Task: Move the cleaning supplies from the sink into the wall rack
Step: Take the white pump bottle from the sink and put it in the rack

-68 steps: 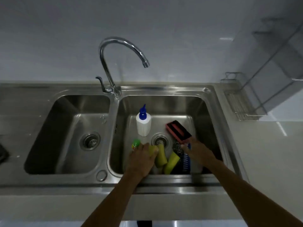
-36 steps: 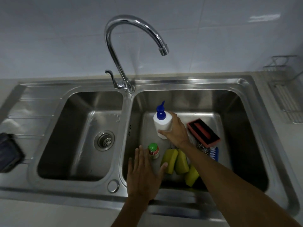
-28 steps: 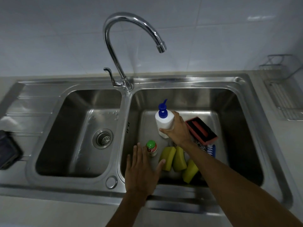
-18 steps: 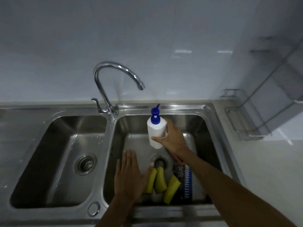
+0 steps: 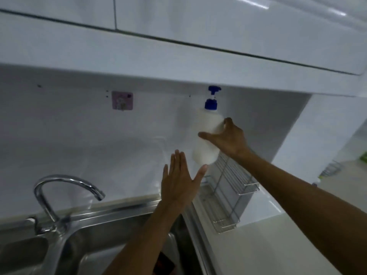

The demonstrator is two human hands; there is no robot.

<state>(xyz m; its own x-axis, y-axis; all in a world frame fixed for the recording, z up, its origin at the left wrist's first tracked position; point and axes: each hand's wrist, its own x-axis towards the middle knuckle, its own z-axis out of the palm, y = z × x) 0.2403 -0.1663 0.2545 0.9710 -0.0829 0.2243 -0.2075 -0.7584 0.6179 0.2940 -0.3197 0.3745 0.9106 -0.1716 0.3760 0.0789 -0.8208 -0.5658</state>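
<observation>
My right hand (image 5: 228, 139) grips a white pump bottle (image 5: 206, 133) with a blue pump head, held upright in the air against the white wall. The bottle hangs above and just left of the wire wall rack (image 5: 234, 179), whose shelves look bare. My left hand (image 5: 179, 181) is flat and open, fingers up, just below the bottle's base and not touching it. The sink (image 5: 111, 217) lies at the bottom left; only a red and black patch of the scrubber (image 5: 164, 264) shows beside my left forearm. The other supplies are out of view.
A chrome faucet (image 5: 59, 187) curves up at the lower left. White overhead cabinets (image 5: 198, 46) run just above the bottle's pump. A pink hook sticker (image 5: 122, 100) is on the wall. Pale countertop (image 5: 268, 241) stretches to the right of the sink.
My right hand has lifted the pump bottle out of the sink and up to the wall by the rack. My left hand rose too, open. The view tilted upward.
</observation>
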